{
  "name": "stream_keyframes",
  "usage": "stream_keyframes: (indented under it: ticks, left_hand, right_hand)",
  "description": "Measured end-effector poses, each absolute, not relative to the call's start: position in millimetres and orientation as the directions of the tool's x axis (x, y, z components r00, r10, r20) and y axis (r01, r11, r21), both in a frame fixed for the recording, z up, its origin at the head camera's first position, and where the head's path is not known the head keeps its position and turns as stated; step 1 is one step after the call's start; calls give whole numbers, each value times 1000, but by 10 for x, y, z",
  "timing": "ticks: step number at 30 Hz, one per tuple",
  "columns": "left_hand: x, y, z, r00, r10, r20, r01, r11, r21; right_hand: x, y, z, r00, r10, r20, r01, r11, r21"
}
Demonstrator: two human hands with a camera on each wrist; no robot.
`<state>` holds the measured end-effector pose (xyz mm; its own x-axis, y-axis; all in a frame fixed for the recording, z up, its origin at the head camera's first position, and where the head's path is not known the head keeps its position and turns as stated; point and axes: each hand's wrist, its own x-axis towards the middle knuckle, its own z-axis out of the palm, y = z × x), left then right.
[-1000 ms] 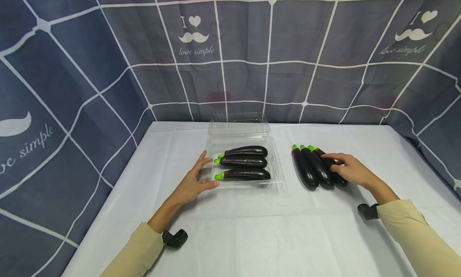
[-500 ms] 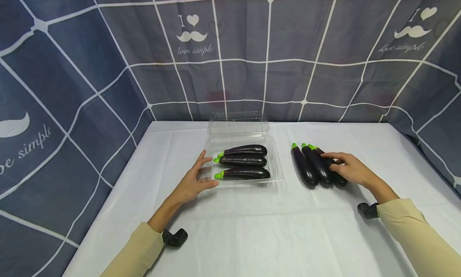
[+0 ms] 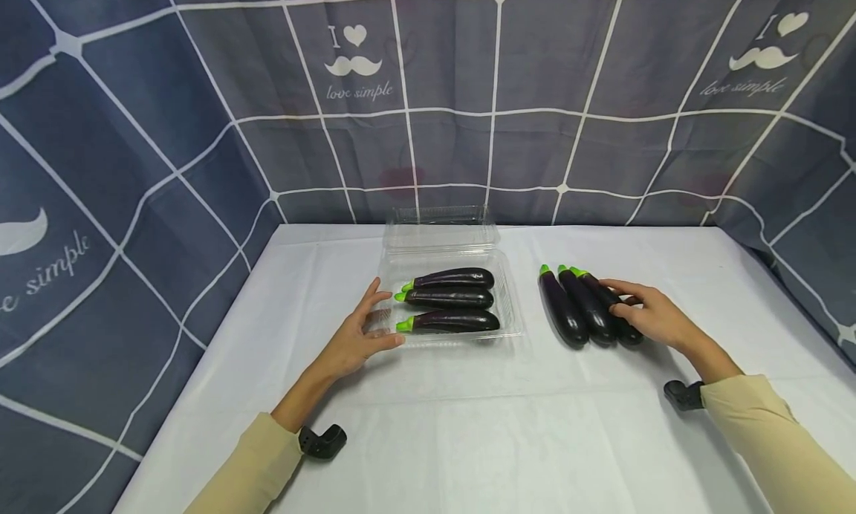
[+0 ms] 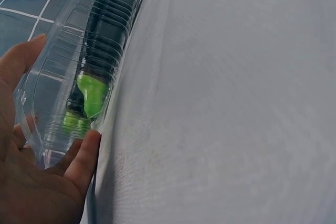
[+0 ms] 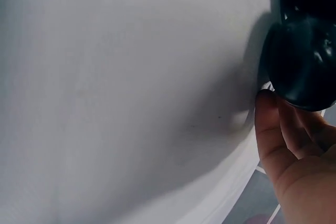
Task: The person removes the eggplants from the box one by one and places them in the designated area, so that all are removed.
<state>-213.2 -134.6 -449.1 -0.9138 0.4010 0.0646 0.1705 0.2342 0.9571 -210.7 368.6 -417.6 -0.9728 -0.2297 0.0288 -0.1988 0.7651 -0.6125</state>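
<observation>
The left hand is spread wide at the left end of a clear plastic tray in the middle of the head view, thumb at the near corner, probably to steady so light a container. Its lid is folded back towards the grid-patterned cloth, leaving the top uncovered. Inside, three eggplants lie side by side, stems leftward, perhaps so they fit lengthwise.

Right of centre on the bench, three loose eggplants form a tight row, stems upward. The right hand, fingers loosely bent, touches the rightmost one; I see no closed grip around it.

The left wrist view alone shows the ribbed side wall, with green stems visible through it. The right wrist view shows the thumb just beside a rounded end; the other fingertips are hidden. Only the head view takes in both groups.
</observation>
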Motion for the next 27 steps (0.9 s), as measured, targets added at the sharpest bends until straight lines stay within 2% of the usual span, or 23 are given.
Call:
stream_keyframes:
  ticks: [17,27]
  left_hand:
    - [-2133,-1365,-4511,-912,403,74,182,237,954]
    - [-2133,-1354,-4490,-912,403,72,179,236,955]
  right_hand:
    - [-2053,3635,-4103,-976,-203,76,-208,771,-602]
    - [-2005,3555,-4012,-944,-183,275,-316,742,-591]
